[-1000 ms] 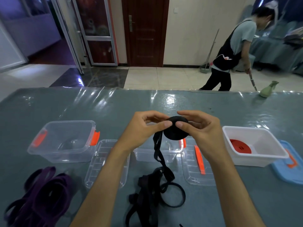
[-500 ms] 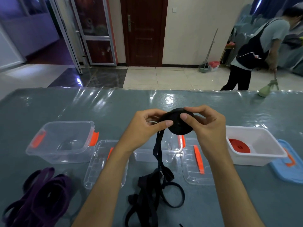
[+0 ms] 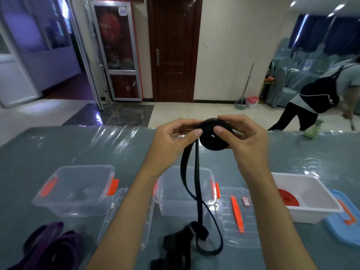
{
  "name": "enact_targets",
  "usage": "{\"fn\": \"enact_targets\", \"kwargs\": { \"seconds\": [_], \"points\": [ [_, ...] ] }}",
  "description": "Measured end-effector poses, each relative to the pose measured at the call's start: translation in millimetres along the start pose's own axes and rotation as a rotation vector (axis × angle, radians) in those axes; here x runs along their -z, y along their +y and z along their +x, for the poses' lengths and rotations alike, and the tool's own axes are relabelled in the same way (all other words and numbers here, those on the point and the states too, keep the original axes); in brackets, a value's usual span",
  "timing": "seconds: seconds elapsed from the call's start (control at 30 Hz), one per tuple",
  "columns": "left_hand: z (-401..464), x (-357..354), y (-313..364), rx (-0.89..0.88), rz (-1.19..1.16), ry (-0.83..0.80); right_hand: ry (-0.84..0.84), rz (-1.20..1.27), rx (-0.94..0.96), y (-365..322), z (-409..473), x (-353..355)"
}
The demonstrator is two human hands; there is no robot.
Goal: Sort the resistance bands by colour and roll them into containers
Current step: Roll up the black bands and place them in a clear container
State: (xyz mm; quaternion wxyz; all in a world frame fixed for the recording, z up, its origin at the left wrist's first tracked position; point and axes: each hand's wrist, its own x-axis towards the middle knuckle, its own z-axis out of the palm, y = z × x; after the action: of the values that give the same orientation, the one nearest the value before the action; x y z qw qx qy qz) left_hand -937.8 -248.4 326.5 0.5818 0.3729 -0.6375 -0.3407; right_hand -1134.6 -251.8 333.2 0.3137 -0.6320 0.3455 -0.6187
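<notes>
Both hands hold a black resistance band (image 3: pixel 213 139) that is partly wound into a flat coil, raised above the table. My left hand (image 3: pixel 173 139) pinches the coil's left edge and my right hand (image 3: pixel 245 137) grips its right side, thumb on its face. The band's loose tail (image 3: pixel 196 191) hangs down to a black heap (image 3: pixel 175 248) on the table. Under the hands stands a clear container (image 3: pixel 209 206), another clear container (image 3: pixel 77 205) sits to the left. A red coiled band (image 3: pixel 288 198) lies in a white container (image 3: pixel 311 211). Purple bands (image 3: pixel 50 248) lie at the bottom left.
Two clear lids (image 3: pixel 237 236) (image 3: pixel 115 215) lie flat beside the containers, one with an orange clip. A blue lid (image 3: pixel 342 228) lies at the far right. The grey table (image 3: pixel 58 149) has a glossy cover. Beyond it a person (image 3: pixel 319 98) bends over, sweeping the floor.
Both hands have lifted the black coil higher and farther from me, drawing more of the tail off the heap. The view tilted up. The person in the background moved right.
</notes>
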Motion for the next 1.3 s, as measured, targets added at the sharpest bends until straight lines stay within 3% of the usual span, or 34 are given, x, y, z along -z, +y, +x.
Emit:
{"fn": "enact_targets", "kwargs": {
  "seconds": [0.3, 0.53, 0.83, 1.0, 1.2, 1.3],
  "points": [
    [23.7, 2.3, 40.6, -0.048, -0.086, 0.074, 0.057, 0.069, 0.114, -34.7, 23.0, -12.7],
    [20.4, 9.5, 43.4, 0.108, -0.279, -0.075, 0.008, 0.066, 0.115, -30.6, 14.7, -12.0],
    [4.8, 6.3, 27.7, 0.100, -0.049, -0.041, -0.082, 0.131, -0.044, -17.8, 2.9, -3.4],
    [-2.7, -3.1, 27.7, 0.045, 0.024, 0.065, -0.060, 0.131, -0.057, -11.9, 1.7, -3.5],
    [-4.2, -1.7, 19.2, -0.046, 0.081, 0.115, -0.283, 0.059, -0.087, -4.9, 6.2, 10.1],
    [-7.5, -1.9, 11.0, -0.044, 0.063, 0.079, -0.226, 0.012, -0.010, -1.6, 6.4, 8.9]
  ]
}}
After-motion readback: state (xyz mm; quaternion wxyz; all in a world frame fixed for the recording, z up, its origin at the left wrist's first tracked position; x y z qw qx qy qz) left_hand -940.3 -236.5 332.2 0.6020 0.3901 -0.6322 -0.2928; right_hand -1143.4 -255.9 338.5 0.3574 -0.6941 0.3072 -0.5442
